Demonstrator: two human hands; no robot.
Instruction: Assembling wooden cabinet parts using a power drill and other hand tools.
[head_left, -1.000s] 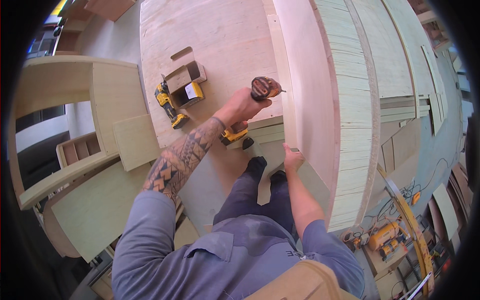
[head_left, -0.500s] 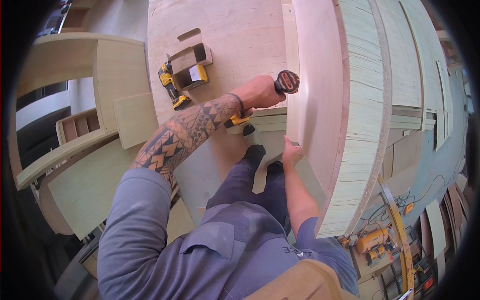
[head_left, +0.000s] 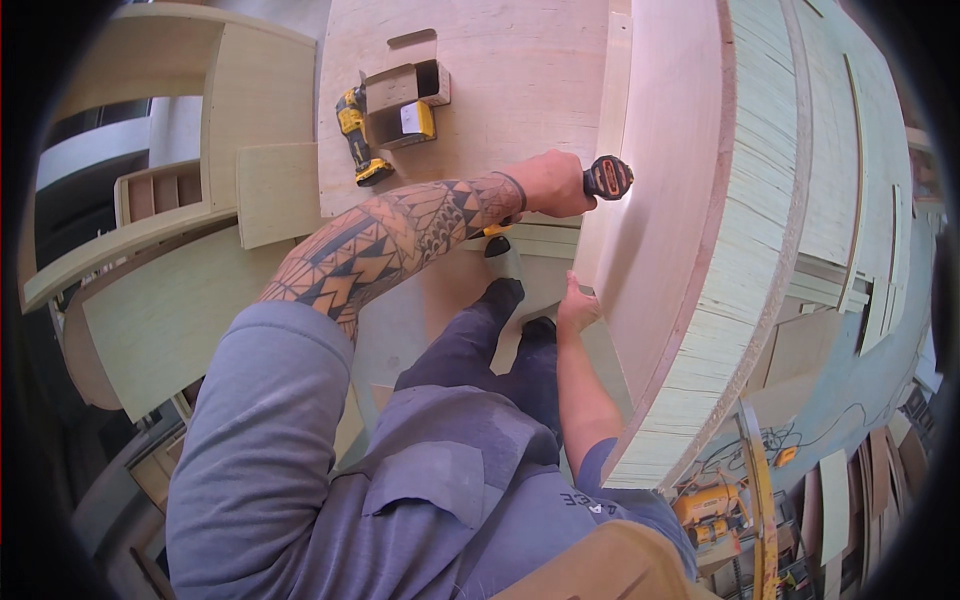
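my left hand (head_left: 556,184) grips a black-and-orange tape measure (head_left: 607,177) against the curved plywood panel (head_left: 668,180); my right hand (head_left: 577,306) lies open, steadying its lower edge. measuring, i judge; next needs a steady reading.

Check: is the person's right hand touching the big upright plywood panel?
Touching. The head view shows the right hand with fingers pressed against the lower edge of the plywood panel, no gap visible.
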